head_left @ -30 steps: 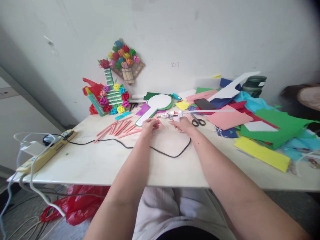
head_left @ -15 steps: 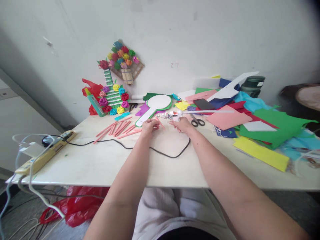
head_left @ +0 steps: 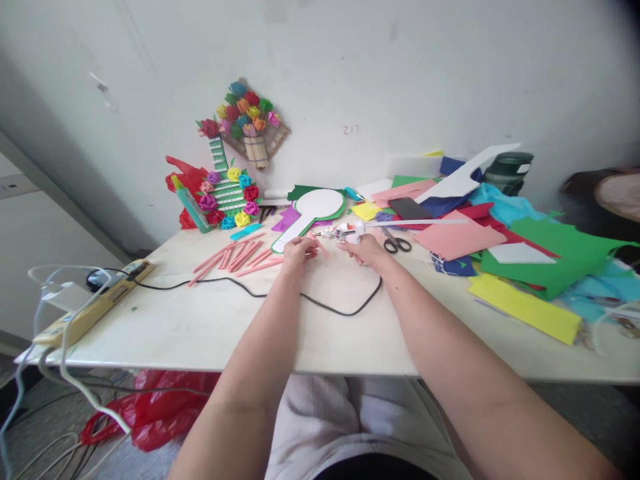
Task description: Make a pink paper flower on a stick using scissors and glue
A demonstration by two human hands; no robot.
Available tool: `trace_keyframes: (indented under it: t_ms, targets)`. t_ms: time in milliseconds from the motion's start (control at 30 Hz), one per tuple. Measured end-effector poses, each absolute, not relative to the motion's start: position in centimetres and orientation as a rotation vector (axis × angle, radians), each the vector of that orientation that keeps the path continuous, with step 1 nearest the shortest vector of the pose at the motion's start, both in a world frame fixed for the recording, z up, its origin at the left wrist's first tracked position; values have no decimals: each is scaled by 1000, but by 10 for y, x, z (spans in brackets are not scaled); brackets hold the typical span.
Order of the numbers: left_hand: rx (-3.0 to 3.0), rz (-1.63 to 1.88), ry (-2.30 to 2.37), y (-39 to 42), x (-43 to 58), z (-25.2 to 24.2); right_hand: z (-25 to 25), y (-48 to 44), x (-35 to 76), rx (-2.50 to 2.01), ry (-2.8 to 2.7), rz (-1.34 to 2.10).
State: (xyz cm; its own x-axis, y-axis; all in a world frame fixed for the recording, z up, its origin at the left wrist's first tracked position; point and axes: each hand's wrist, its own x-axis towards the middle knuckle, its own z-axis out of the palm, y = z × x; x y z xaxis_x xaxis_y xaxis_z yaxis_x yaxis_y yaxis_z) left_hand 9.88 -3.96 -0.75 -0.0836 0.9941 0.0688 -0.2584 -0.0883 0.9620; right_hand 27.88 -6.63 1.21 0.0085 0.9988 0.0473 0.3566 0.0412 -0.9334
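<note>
My right hand (head_left: 364,251) is closed around a white hot glue gun (head_left: 353,229), with a long glue stick (head_left: 415,222) poking out of its rear. The gun's nozzle points left, close to a small strip of pink paper (head_left: 320,245). Pinching that strip is my left hand (head_left: 301,253). Just behind my hands lies a white paddle-shaped cutout (head_left: 319,204) with a green edge. Rolled pink paper sticks (head_left: 245,256) are spread left of my left hand. Black-handled scissors (head_left: 397,245) rest to the right of my right hand.
A black cord (head_left: 340,312) loops across the table to a power strip (head_left: 95,303) on the left. Coloured sheets, including a green one (head_left: 535,257), pile up at right beside a phone (head_left: 410,208). A glue bottle (head_left: 193,205) and a paper-flower guitar (head_left: 227,193) stand at back left.
The view has shifted very slightly. Both hands, the glue gun and the pink strip stay in nearly the same place.
</note>
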Motion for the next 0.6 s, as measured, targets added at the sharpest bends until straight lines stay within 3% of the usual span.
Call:
trace_keyframes:
  t_ms: [600]
  targets:
    - [1015, 1479, 1047, -41, 99, -6, 10, -64, 280, -1436, -1510, 956]
